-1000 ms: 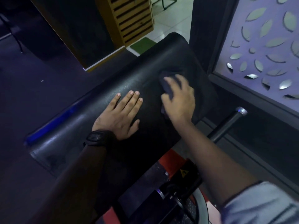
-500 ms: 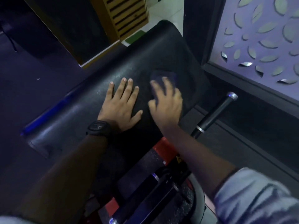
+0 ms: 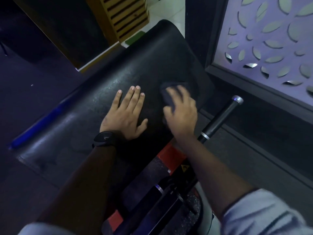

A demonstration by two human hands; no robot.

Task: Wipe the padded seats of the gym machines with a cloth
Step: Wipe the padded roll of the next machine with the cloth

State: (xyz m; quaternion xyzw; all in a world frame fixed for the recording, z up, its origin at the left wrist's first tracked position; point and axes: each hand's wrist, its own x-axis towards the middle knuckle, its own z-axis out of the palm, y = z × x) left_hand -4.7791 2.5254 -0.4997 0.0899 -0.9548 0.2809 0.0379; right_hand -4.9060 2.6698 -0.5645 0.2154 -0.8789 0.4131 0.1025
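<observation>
A long black padded seat (image 3: 152,65) runs from the lower left to the upper right. My left hand (image 3: 125,116) lies flat on the middle of the pad, fingers straight and spread, with a black watch (image 3: 104,138) on the wrist. Just to its right, my right hand (image 3: 183,112) presses a dark cloth (image 3: 167,97) onto the pad near its right edge. That hand is motion-blurred, and the cloth shows ahead of the fingers and beside the thumb.
A black handle bar with a silver cap (image 3: 218,119) sticks out right of the pad. Red machine frame (image 3: 169,155) and dark parts sit below. A perforated leaf-pattern panel (image 3: 271,39) stands at right, and a wooden slatted unit (image 3: 125,16) behind.
My right hand has slid the cloth back along the pad toward me and toward the right edge. My left hand has stayed flat on the same spot.
</observation>
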